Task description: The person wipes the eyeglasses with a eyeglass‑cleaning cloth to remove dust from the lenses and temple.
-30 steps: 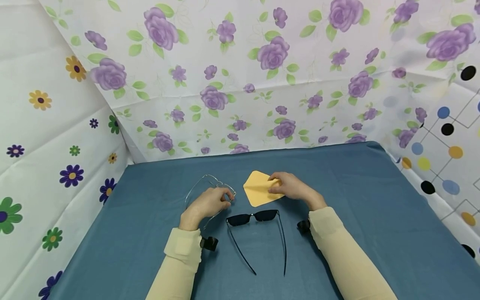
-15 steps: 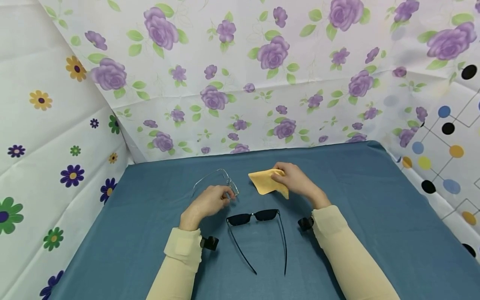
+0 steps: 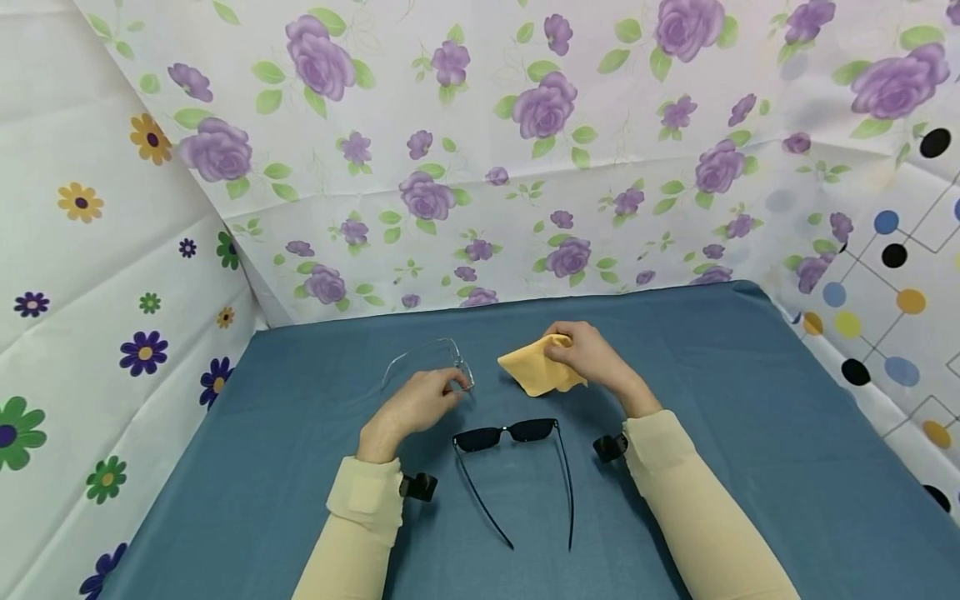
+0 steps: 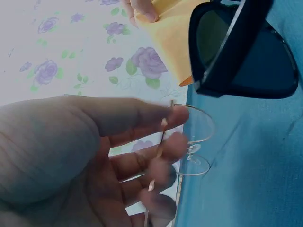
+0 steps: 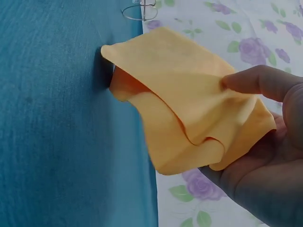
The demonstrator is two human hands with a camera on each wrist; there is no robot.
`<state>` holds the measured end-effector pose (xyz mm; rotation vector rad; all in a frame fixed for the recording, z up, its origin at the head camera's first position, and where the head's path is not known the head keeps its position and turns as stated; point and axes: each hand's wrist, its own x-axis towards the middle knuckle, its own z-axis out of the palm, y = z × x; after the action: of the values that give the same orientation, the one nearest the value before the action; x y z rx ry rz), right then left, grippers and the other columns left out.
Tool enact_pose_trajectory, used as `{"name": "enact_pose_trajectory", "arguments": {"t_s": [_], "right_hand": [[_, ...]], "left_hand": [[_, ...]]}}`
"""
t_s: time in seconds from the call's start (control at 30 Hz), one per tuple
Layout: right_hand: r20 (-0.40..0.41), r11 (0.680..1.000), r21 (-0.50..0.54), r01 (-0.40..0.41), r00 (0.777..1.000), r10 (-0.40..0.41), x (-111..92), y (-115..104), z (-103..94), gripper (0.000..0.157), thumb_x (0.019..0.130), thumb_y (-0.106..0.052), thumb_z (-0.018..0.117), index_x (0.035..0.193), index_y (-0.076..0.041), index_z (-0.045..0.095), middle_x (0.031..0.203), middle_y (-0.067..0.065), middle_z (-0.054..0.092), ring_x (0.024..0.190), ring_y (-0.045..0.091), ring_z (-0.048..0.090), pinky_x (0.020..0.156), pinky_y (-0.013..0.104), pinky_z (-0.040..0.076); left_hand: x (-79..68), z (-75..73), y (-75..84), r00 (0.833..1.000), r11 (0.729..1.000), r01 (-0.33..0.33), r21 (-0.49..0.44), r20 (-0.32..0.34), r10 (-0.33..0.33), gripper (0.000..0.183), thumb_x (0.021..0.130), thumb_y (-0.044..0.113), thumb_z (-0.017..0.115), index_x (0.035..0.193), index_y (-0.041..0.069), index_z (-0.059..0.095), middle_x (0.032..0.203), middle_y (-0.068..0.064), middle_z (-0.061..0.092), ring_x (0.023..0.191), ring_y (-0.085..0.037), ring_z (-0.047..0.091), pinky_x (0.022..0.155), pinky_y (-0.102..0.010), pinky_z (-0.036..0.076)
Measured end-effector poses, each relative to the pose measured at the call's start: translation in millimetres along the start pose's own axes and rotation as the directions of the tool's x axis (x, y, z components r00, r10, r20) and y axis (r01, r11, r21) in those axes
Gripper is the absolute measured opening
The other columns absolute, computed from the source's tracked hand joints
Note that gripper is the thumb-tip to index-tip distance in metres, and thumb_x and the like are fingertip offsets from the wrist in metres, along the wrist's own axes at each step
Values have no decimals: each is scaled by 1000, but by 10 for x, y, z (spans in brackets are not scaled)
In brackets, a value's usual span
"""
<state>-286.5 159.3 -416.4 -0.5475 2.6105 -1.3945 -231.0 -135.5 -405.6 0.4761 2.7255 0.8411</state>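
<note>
My left hand (image 3: 420, 404) pinches thin wire-framed eyeglasses (image 4: 193, 149) between thumb and index finger, near one end of the frame. The lenses are clear, and one slender temple runs down across the curled fingers in the left wrist view. In my right hand (image 3: 588, 357) is a folded yellow cloth (image 5: 189, 85), gripped with the thumb on top and the fingers beneath. Its loose edges droop toward the table. Between the two forearms lie black sunglasses (image 3: 480, 439), temples unfolded and pointing toward me.
A blue cloth (image 3: 675, 358) covers the table. Behind it hangs a floral curtain (image 3: 480, 167), with patterned sheets at the left (image 3: 112, 275) and right (image 3: 900, 333). Small black cameras sit at both wrists.
The right hand has lifted the yellow cloth, which now hangs folded instead of flat. The wire eyeglasses have turned in the left hand and moved slightly away from me. The sunglasses stayed put.
</note>
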Motion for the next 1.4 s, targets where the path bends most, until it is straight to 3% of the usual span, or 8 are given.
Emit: {"name": "enact_pose_trajectory", "arguments": {"t_s": [0.13,0.27,0.4,0.57,0.7,1.1,1.23,1.4], "right_hand": [[28,997,72,-23,999,21,7,36,11,17,103,-16,67,113,-3,68,99,16,68,71,26,66,57,36,56],[39,995,94,-26,999,22,17,58,20,18,103,-20,69,111,-4,66,97,15,67,71,25,65,56,34,54],[28,993,105,-43,999,40,8,36,9,19,103,-19,68,112,-3,65,99,16,66,71,26,66,56,35,55],[2,994,101,-43,999,43,5,22,-12,20,105,-15,66,117,0,63,104,18,66,76,26,65,61,36,57],[-10,995,88,-44,999,45,7,14,-15,20,105,-13,65,120,0,64,107,19,66,80,27,66,65,37,58],[-30,993,103,-62,997,65,-7,-7,-35,20,105,-12,65,120,0,63,111,21,65,83,29,67,66,38,60],[-47,994,100,-52,997,57,-7,0,-46,20,104,-13,65,119,0,64,112,21,66,86,29,67,68,38,59],[-73,995,91,-43,996,50,-4,-9,-58,19,104,-13,66,118,-1,65,115,20,66,90,29,67,71,37,59]], "left_hand": [[-3,11,-10,997,1000,-11,-10,-71,11,20,106,22,63,119,9,73,85,-14,66,63,-17,50,59,-32,41],[-9,17,-15,983,1000,-21,3,-181,21,19,106,25,64,113,11,75,84,-13,67,58,-18,46,55,-32,38],[-2,19,0,956,998,-30,55,-289,44,15,105,23,65,110,13,75,87,-9,69,60,-17,48,56,-32,38],[14,22,-4,910,993,-57,104,-404,95,13,102,21,67,105,10,75,94,-6,73,61,-16,52,56,-32,42],[22,14,-7,893,991,-70,110,-436,112,13,102,19,67,103,8,74,94,-8,74,64,-15,59,58,-32,47],[15,-8,-10,883,989,-92,116,-449,135,5,102,8,66,104,4,67,98,-10,69,84,-25,67,69,-39,54],[34,2,-21,852,982,-124,144,-493,179,5,102,9,66,104,4,67,97,-9,67,82,-25,65,70,-41,53],[54,6,-25,779,970,-153,192,-581,237,7,103,12,66,103,5,68,95,-9,65,81,-25,63,80,-48,50]]}}
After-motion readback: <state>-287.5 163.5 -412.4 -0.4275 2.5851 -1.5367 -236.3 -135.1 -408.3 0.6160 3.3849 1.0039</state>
